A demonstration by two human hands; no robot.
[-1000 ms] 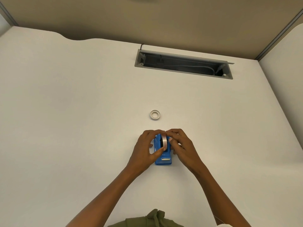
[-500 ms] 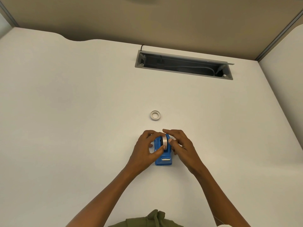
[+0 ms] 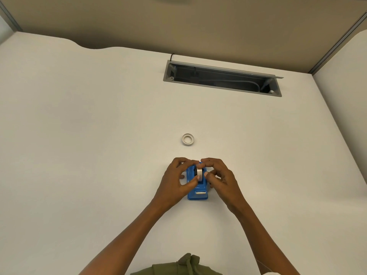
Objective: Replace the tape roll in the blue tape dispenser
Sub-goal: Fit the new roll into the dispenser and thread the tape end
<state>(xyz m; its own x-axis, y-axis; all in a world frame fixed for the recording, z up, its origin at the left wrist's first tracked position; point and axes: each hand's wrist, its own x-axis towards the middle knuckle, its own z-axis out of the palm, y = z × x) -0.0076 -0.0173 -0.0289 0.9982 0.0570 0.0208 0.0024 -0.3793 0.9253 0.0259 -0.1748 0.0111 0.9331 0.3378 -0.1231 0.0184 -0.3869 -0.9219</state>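
Logging what I see from the head cam, item by item; blue tape dispenser (image 3: 198, 192) sits on the white desk (image 3: 79, 135), near centre, cutter end toward me; tape roll (image 3: 199, 172) stands on edge in the dispenser's slot, approx. upright; left hand (image 3: 176, 182) curled round the dispenser's left side, thumb tip on the roll, fingers over the far end, gripping roll & body; right hand (image 3: 220, 178) mirrors it on the right side, thumb tip pressing the roll's right face, index arched over the top, also gripping; 2nd roll, a small white ring (image 3: 187, 139), lies flat on the desk beyond the hands, well apart from the dispenser; grey cable tray (image 3: 222, 79) recessed in the desk at the far side, lid open; olive-green garment (image 3: 184, 266) at bottom edge.
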